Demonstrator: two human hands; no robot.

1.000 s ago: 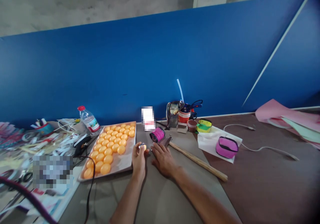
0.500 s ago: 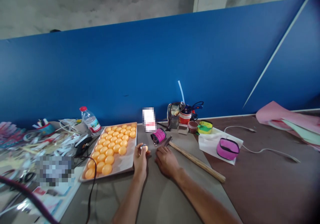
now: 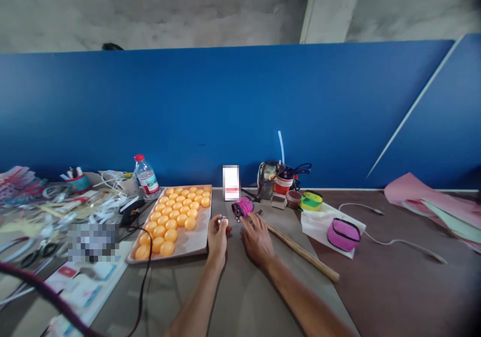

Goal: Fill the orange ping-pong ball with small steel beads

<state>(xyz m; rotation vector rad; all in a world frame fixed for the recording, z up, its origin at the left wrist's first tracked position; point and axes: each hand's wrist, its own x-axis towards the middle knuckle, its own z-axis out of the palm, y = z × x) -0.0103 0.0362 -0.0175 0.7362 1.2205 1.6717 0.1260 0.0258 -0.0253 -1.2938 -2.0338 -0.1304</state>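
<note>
My left hand is closed around a small round object with a shiny metal edge and a pale face; fingers hide much of it. To its right, my right hand reaches forward with fingers spread, palm down and low over the grey mat. Its fingertips are close to a bright pink coil with black ends and to the head of a hammer; whether they touch either I cannot tell. The hammer's wooden handle slants away to the right. On the left, a tray holds rows of orange balls.
A water bottle stands behind the tray, beside a pile of cords and strips. A dark cable crosses the tray's front corner. At the right are a pink band on white paper, a white cable and pink sheets.
My right hand's fingers have stretched out and spread toward the pink coil. My left hand keeps its hold on the small round object. The camera view has shifted and levelled a little.
</note>
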